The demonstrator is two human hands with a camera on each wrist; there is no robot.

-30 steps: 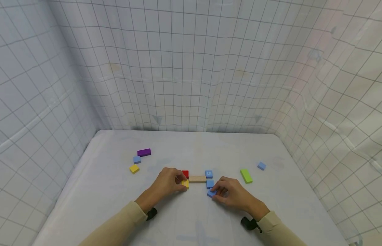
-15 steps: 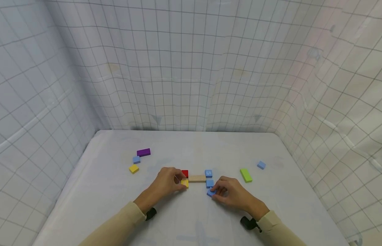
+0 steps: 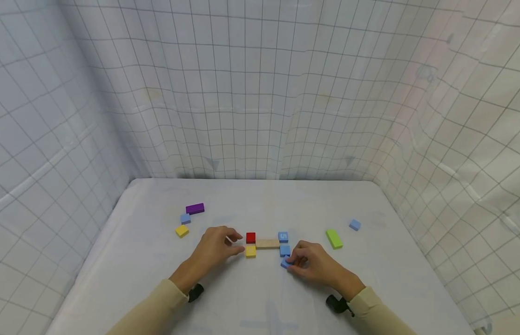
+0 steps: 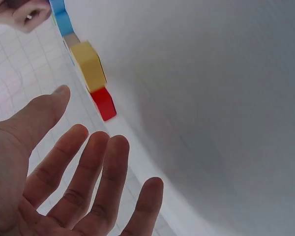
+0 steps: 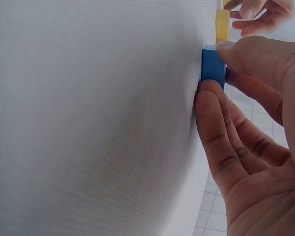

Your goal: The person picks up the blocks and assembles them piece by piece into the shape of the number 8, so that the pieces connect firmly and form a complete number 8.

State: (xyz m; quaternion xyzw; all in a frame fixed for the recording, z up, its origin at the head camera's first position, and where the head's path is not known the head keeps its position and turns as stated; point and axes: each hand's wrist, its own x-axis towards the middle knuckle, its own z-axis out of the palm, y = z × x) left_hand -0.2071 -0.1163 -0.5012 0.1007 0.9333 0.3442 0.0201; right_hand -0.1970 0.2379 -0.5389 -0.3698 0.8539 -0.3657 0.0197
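In the head view, my left hand [image 3: 215,246] hovers just left of a red block [image 3: 251,237] and a yellow block [image 3: 251,251], fingers apart and holding nothing. The yellow block sits directly in front of the red one. A plain wooden strip [image 3: 267,244] runs from this pair to two blue blocks on the right: one marked 5 [image 3: 283,237] and another blue block [image 3: 285,251] before it. My right hand [image 3: 312,263] pinches a third, tilted blue block [image 5: 213,64] on the table, at the near end of that blue column. Fingers partly hide it in the head view.
On the left of the white table [image 3: 243,298] lie a purple block [image 3: 195,208], a small blue block [image 3: 185,218] and a loose yellow block [image 3: 182,231]. To the right are a lime green block [image 3: 334,238] and a small blue block [image 3: 354,224]. Gridded white curtains [image 3: 251,93] surround the table.
My left hand has let go of the yellow block and drawn back to the left, uncovering the red and yellow blocks. My right hand stays on its blue block.
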